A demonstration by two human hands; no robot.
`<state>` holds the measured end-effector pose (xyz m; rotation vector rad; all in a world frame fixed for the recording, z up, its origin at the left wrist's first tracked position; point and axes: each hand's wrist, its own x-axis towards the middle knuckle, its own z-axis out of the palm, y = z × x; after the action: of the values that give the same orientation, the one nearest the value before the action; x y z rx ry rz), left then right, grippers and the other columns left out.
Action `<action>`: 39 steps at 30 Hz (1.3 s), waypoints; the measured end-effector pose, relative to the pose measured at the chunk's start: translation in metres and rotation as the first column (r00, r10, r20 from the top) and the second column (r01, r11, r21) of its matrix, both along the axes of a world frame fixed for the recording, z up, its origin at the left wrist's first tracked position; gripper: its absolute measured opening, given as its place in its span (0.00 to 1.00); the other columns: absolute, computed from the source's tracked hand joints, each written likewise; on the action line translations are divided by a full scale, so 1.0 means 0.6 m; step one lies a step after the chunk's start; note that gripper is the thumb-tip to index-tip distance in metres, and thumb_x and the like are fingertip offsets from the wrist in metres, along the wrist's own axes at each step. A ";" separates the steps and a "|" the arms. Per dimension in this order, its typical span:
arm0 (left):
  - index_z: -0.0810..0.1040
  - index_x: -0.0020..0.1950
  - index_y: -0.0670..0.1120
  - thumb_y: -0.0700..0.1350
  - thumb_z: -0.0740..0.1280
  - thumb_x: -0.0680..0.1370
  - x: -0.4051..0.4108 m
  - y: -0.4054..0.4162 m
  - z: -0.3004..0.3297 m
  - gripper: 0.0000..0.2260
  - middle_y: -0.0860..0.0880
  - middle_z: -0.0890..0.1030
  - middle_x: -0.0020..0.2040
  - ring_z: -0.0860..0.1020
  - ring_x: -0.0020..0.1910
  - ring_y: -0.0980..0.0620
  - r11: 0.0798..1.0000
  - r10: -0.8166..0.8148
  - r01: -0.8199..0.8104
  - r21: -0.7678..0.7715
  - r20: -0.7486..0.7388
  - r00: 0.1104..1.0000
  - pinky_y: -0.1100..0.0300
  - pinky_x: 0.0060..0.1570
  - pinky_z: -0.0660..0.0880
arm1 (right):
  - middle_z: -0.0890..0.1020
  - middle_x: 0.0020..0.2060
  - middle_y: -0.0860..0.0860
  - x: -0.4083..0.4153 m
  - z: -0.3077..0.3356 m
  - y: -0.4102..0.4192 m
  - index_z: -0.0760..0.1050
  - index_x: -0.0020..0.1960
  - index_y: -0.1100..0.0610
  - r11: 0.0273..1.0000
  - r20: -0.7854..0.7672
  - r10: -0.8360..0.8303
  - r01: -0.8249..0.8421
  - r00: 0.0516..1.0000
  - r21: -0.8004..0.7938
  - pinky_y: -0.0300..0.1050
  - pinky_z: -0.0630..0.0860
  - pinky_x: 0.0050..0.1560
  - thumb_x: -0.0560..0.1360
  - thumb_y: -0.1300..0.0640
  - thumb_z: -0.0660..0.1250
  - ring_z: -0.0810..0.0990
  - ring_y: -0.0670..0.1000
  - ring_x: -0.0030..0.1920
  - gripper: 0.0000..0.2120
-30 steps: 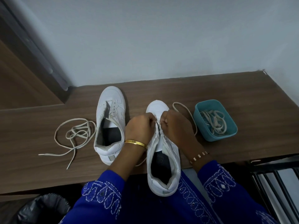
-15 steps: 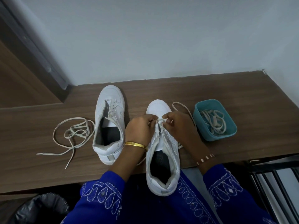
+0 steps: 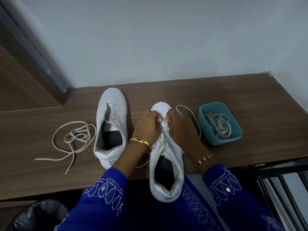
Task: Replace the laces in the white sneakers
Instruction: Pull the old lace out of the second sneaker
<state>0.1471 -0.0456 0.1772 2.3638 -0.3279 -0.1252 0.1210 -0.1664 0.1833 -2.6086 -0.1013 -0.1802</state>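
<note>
At toe eyelets | both hands (image 3: 147,125) (image 3: 179,125) moved forward, pinching lace (image 3: 164,121)

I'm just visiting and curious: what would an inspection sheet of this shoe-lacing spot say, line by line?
Surface: brown wooden tabletop, set against a pale wall.
Job's things: right sneaker, heel overhanging the table's near edge, its lace looping out to the right; left sneaker, unlaced; loose lace left of it; teal tub holding more laces.
Clutter: nothing seen.
Grippers: left hand and right hand pinch the lace at the eyelets near the right sneaker's toe.
Cables: nothing seen.
Surroundings: bin with black liner below the table at left; metal rack at right.
</note>
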 end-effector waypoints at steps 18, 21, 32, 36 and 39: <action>0.76 0.43 0.49 0.42 0.70 0.71 -0.018 0.025 0.020 0.04 0.54 0.78 0.38 0.78 0.39 0.52 0.982 0.149 -0.164 -0.097 -0.152 0.977 0.60 0.43 0.73 | 0.78 0.36 0.51 -0.004 0.003 -0.006 0.74 0.44 0.59 0.967 -0.070 -0.095 0.108 0.993 0.230 0.50 0.75 0.44 0.73 0.62 0.64 0.77 0.52 0.39 0.01; 0.79 0.44 0.45 0.37 0.67 0.73 -0.015 0.031 0.023 0.03 0.51 0.80 0.41 0.79 0.41 0.52 0.984 0.114 -0.131 -0.118 -0.142 0.983 0.60 0.46 0.75 | 0.74 0.38 0.46 -0.023 0.003 0.004 0.73 0.48 0.54 0.959 -0.223 -0.031 0.092 0.974 0.268 0.41 0.71 0.42 0.71 0.57 0.70 0.75 0.47 0.40 0.08; 0.83 0.48 0.41 0.34 0.64 0.74 -0.016 0.035 0.033 0.09 0.47 0.83 0.48 0.80 0.47 0.51 0.998 0.056 -0.060 -0.032 -0.112 0.992 0.73 0.46 0.67 | 0.76 0.39 0.51 -0.026 0.016 -0.001 0.69 0.40 0.56 0.940 -0.202 -0.111 0.169 0.973 0.296 0.36 0.67 0.34 0.66 0.68 0.65 0.70 0.45 0.32 0.10; 0.82 0.54 0.43 0.36 0.63 0.75 -0.020 0.029 0.036 0.11 0.45 0.82 0.54 0.79 0.54 0.47 0.998 0.016 -0.013 0.068 -0.050 0.999 0.61 0.56 0.71 | 0.76 0.51 0.55 -0.026 0.017 0.006 0.76 0.57 0.56 0.981 -0.223 -0.038 0.078 0.974 0.175 0.41 0.69 0.46 0.69 0.69 0.60 0.76 0.53 0.48 0.19; 0.81 0.56 0.45 0.40 0.61 0.78 -0.015 0.016 0.044 0.12 0.44 0.82 0.54 0.78 0.54 0.45 0.965 -0.062 0.072 0.250 -0.048 0.997 0.59 0.54 0.72 | 0.76 0.54 0.57 -0.023 0.013 0.010 0.75 0.63 0.55 0.995 -0.242 -0.021 0.045 0.970 0.092 0.43 0.70 0.50 0.73 0.66 0.60 0.76 0.55 0.52 0.20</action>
<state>0.1381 -0.0357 0.2035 2.5983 -0.3924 -0.2600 0.1075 -0.1604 0.1913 -2.5138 0.0357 0.1178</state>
